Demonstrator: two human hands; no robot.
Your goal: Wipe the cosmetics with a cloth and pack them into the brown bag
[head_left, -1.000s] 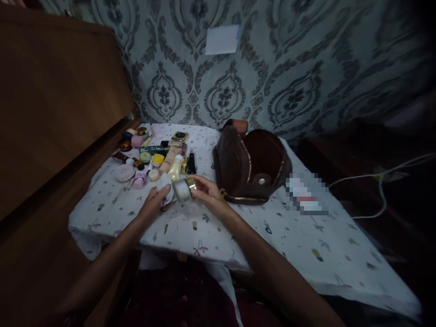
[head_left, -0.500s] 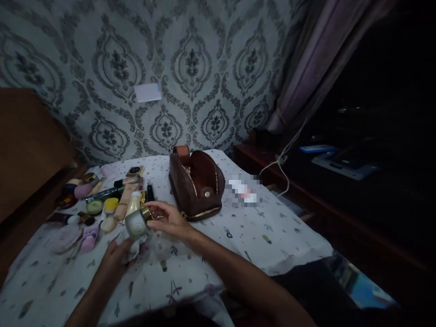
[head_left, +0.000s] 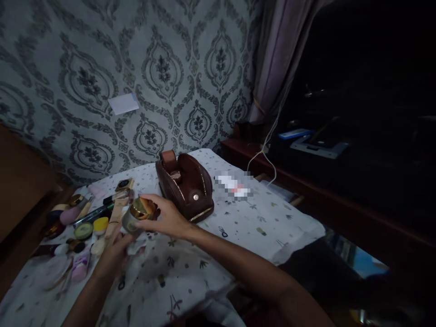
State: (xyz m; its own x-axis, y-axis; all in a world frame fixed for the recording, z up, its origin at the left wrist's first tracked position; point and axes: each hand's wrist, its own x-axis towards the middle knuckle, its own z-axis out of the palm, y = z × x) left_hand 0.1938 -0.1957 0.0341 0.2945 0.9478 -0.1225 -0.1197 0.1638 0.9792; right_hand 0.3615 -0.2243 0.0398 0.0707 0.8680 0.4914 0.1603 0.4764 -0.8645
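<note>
A frosted glass jar with a shiny gold cap point(head_left: 143, 208) is held between both hands, its cap tilted up and to the right. My right hand point(head_left: 166, 219) has its thumb and fingers closed round the cap. My left hand point(head_left: 117, 247) supports the glass part from below, with a crumpled white tissue point(head_left: 136, 248) at its fingers. Just beyond my right hand stands a brown bag point(head_left: 185, 186), unzipped and gaping, with a strap at its back.
Several cosmetics lie at the left, among them a yellow-lidded jar point(head_left: 101, 225), a green-topped jar point(head_left: 83, 231) and a purple tube point(head_left: 80, 265). A blurred white item point(head_left: 233, 185) is right of the bag. Cables hang by the curtain point(head_left: 272, 59).
The view has turned, so the bag and table appear further left. The jar has tilted, its gold cap now facing up more, and my right hand's fingers have come round the cap.
</note>
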